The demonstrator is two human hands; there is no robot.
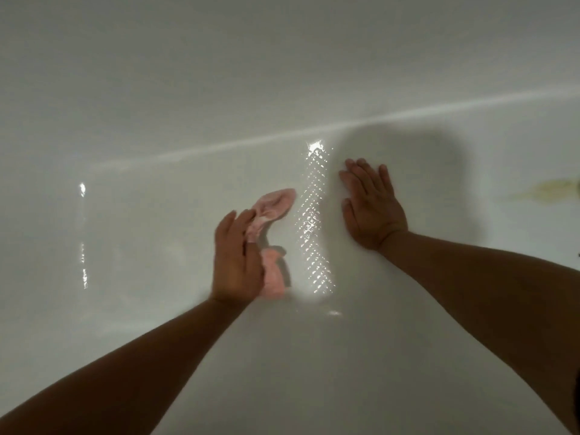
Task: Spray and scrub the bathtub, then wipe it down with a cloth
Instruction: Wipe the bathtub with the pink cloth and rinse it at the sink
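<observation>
Your left hand [237,259] pinches the pink cloth [273,205], right hand [372,208] flat, fingers straight, on the bathtub [157,120] floor. Spread it, wipe overlapping strokes.

The bathtub [157,89] is glossy white with a faint grey-green cast, dimmer where a soft grey shadow falls across it. A thin, brighter white line runs aslant over its wall. The cloth [274,202] is a plain pale pink. One strip of the tub floor shows a diamond grid [315,221], picked out in bright white glints. Near the right edge lies a yellowish-brown stain [549,189].
</observation>
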